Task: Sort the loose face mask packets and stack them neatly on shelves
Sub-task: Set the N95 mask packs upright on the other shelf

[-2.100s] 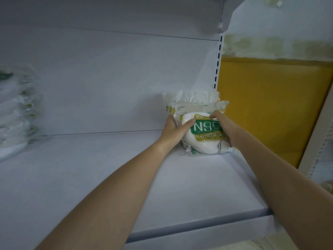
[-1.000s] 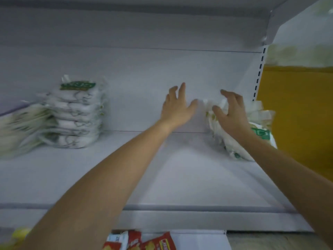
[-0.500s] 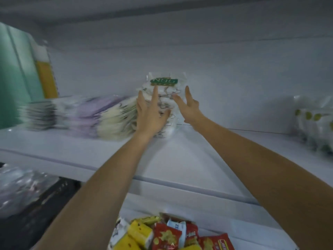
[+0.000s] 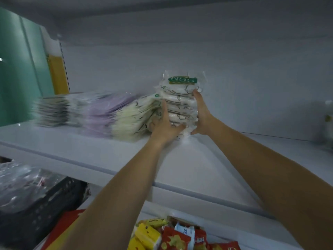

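Head view: N95 packet stack (image 4: pixel 181 105) is located at frame centre, on the white shelf (image 4: pixel 207 170), close to the back panel. It is clamped from both sides. The left hand (image 4: pixel 163 129) is wrapped on its left flank with the thumb across the lower front, and the right hand (image 4: pixel 201 114) is wrapped on its right flank. Fanned mask packet piles (image 4: pixel 108 114) are laid directly left of the stack, heavily blurred. Snack packets (image 4: pixel 173 235) are visible at bottom centre, a black crate (image 4: pixel 45 204) at lower left.
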Available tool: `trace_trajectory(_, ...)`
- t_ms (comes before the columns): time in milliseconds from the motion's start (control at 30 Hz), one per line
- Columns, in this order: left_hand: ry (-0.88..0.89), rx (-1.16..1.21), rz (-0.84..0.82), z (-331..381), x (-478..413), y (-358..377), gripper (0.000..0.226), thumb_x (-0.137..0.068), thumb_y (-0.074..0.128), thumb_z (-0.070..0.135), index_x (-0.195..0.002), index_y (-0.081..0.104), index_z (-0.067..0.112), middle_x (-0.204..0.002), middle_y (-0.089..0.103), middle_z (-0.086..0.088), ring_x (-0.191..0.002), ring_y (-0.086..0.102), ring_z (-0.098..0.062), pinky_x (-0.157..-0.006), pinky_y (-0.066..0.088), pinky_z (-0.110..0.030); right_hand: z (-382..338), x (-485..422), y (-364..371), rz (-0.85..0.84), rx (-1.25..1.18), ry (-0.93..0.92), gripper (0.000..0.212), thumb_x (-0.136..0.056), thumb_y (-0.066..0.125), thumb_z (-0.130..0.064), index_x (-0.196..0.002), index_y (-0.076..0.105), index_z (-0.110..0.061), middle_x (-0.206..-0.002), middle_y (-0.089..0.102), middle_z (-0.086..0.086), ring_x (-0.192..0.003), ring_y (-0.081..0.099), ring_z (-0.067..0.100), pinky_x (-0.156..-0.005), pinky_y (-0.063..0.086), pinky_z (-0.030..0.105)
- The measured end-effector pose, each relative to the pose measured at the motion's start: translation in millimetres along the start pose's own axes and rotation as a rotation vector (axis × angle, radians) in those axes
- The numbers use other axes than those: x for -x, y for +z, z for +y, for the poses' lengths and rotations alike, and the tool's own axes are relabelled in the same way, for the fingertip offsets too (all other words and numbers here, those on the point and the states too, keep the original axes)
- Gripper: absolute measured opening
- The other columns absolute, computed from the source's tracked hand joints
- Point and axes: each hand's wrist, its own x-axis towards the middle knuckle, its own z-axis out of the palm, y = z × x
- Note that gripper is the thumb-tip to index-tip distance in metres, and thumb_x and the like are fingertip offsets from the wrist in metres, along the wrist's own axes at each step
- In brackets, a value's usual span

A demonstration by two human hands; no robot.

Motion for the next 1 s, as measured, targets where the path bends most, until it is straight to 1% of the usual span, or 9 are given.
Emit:
trace_trajectory(133, -0.046, -0.066, 0.228, 3, -3, -2, 0.100, -0.084, 0.060, 0.053, -0.149, -0.013, 0.033, -0.154, 0.010, -0.019, -0.142, 0.007, -0.035, -0.112, 0.014, -0.049, -12, -3, -9, 0.153, 0.020, -0.134, 0.091, -0.077, 0.047, -0.073, -0.150, 0.013, -0.029, -0.155, 0.020, 0.005, -0.139, 0.026, 0.030, -0.112, 0.018, 0.054)
trace_trajectory(200, 0.030, 0.057, 0.274, 10, -8, -4, 0.094, -0.087, 0.059, 0.048, -0.150, -0.008, 0.029, -0.156, 0.013, -0.015, -0.144, 0.008, -0.031, -0.114, 0.013, -0.047, -22, -3, -18, 0.155, 0.023, -0.115, 0.084, -0.080, 0.049, -0.069, -0.147, 0.023, -0.025, -0.148, 0.032, 0.010, -0.128, 0.039, 0.028, -0.108, 0.022, 0.052)
trace_trajectory(333, 0.072, 0.449, 0.206, 27, -11, 1, 0.091, -0.088, 0.064, 0.029, -0.151, -0.001, 0.028, -0.157, 0.016, 0.000, -0.143, 0.017, -0.020, -0.117, 0.018, -0.040, -32, 2, -23, 0.061, 0.039, -0.040, 0.048, -0.086, 0.054, -0.052, -0.123, 0.049, -0.023, -0.113, 0.052, 0.007, -0.102, 0.052, 0.019, -0.106, 0.029, 0.044)
trace_trajectory(467, 0.012, 0.657, 0.142, 26, -7, -4, 0.088, -0.089, 0.062, 0.029, -0.151, -0.001, 0.034, -0.156, 0.022, 0.000, -0.140, 0.029, -0.020, -0.113, 0.028, -0.042, -34, 10, -10, 0.056, 0.004, -0.024, 0.015, -0.086, 0.055, -0.038, -0.090, 0.053, -0.024, -0.090, 0.043, -0.004, -0.084, 0.048, 0.016, -0.086, 0.038, 0.030)
trace_trajectory(600, -0.024, 0.621, 0.187, 27, 1, -8, 0.081, -0.091, 0.056, 0.040, -0.151, 0.003, 0.031, -0.153, 0.030, 0.000, -0.138, 0.030, -0.019, -0.107, 0.023, -0.036, -37, 24, -20, 0.042, -0.113, -0.012, 0.012, -0.088, 0.050, -0.029, -0.083, 0.053, -0.019, -0.086, 0.049, 0.003, -0.096, 0.054, 0.024, -0.102, 0.031, 0.050)
trace_trajectory(700, -0.046, 0.689, 0.223, 36, 6, -6, 0.075, -0.091, 0.055, 0.044, -0.150, 0.012, 0.026, -0.152, 0.032, -0.006, -0.137, 0.034, -0.025, -0.112, 0.025, -0.041, -33, 41, -42, 0.021, -0.182, -0.032, 0.011, -0.088, 0.048, -0.026, -0.085, 0.052, -0.015, -0.089, 0.053, 0.006, -0.081, 0.058, 0.023, -0.079, 0.045, 0.044)
trace_trajectory(800, -0.114, 0.849, 0.164, 55, 11, 3, 0.079, -0.088, 0.057, 0.047, -0.150, 0.010, 0.029, -0.140, 0.046, -0.011, -0.122, 0.051, -0.031, -0.101, 0.041, -0.045, -31, 63, -77, 0.031, -0.224, -0.068, 0.013, -0.086, 0.047, -0.023, -0.091, 0.052, -0.012, -0.090, 0.057, 0.006, -0.074, 0.059, 0.021, -0.067, 0.051, 0.032)
trace_trajectory(900, -0.193, 1.024, -0.005, 88, 22, 21, 0.079, -0.086, 0.059, 0.049, -0.148, 0.016, 0.025, -0.139, 0.046, -0.008, -0.110, 0.057, -0.029, -0.083, 0.051, -0.041, -32, 97, -124, 0.073, -0.191, -0.157, 0.013, -0.084, 0.045, -0.020, -0.094, 0.052, -0.013, -0.083, 0.053, 0.003, -0.060, 0.049, 0.014, -0.045, 0.041, 0.019)
trace_trajectory(1000, -0.169, 0.941, -0.262, 133, 43, 54, 0.074, -0.084, 0.063, 0.048, -0.144, 0.026, 0.026, -0.134, 0.046, 0.003, -0.103, 0.056, -0.016, -0.076, 0.051, -0.037, -30, 141, -179, 0.170, -0.081, -0.264, 0.013, -0.087, 0.042, -0.017, -0.089, 0.054, -0.015, -0.078, 0.057, 0.003, -0.061, 0.053, 0.014, -0.053, 0.038, 0.023)
